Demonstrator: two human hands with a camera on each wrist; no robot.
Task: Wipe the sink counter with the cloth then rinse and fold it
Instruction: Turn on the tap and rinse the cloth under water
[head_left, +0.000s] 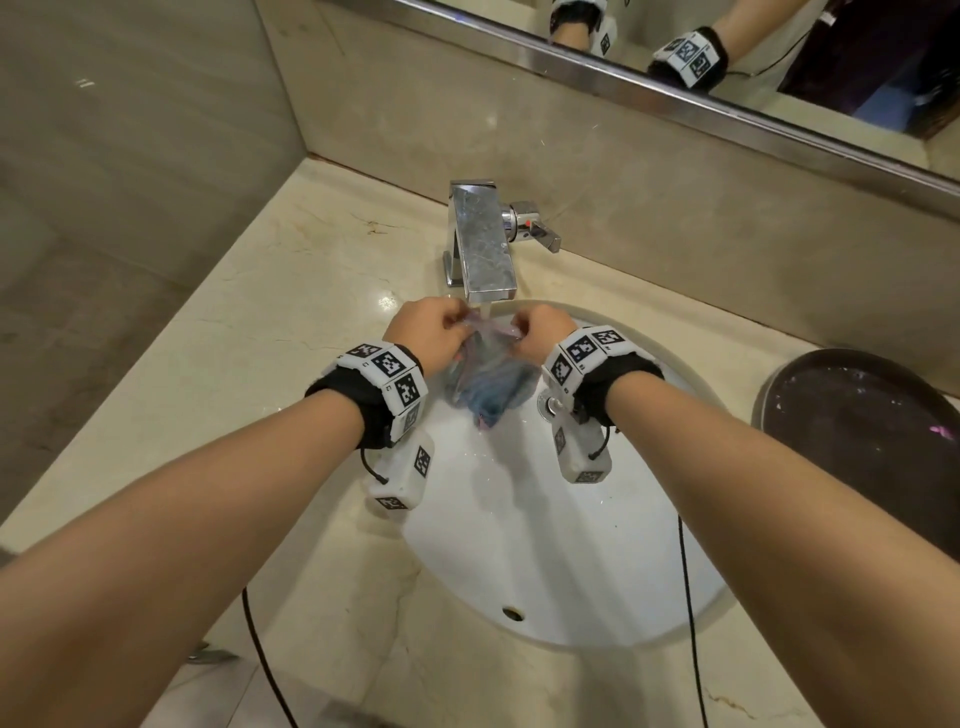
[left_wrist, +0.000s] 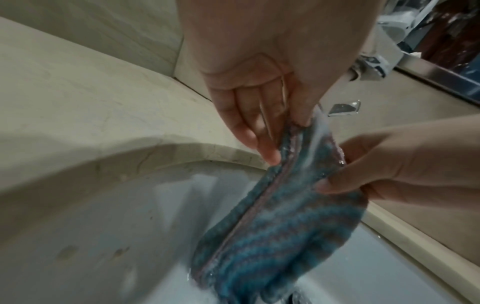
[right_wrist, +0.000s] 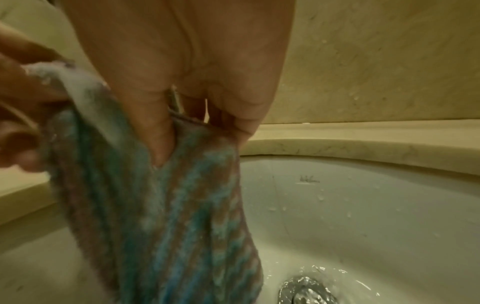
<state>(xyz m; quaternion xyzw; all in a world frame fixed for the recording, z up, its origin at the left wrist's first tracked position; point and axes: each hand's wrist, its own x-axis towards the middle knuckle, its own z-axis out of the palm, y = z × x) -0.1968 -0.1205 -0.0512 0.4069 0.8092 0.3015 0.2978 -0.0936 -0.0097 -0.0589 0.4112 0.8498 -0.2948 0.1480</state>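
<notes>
Marble counter (head_left: 291, 291) rings our sink (head_left: 545, 561). Under the tap (head_left: 480, 244), our left hand (head_left: 428, 332) and right hand (head_left: 540, 332) pinch the cloth (head_left: 491, 384), hanging lengthwise downward. No writing legible.

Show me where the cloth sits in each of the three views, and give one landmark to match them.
Head: cloth at centre, hanging under the tap, held by both hands.
Left wrist: lower centre, pinched at its top edge.
Right wrist: left of centre, hanging from the fingers.
Shared landmark: the white sink.
</notes>
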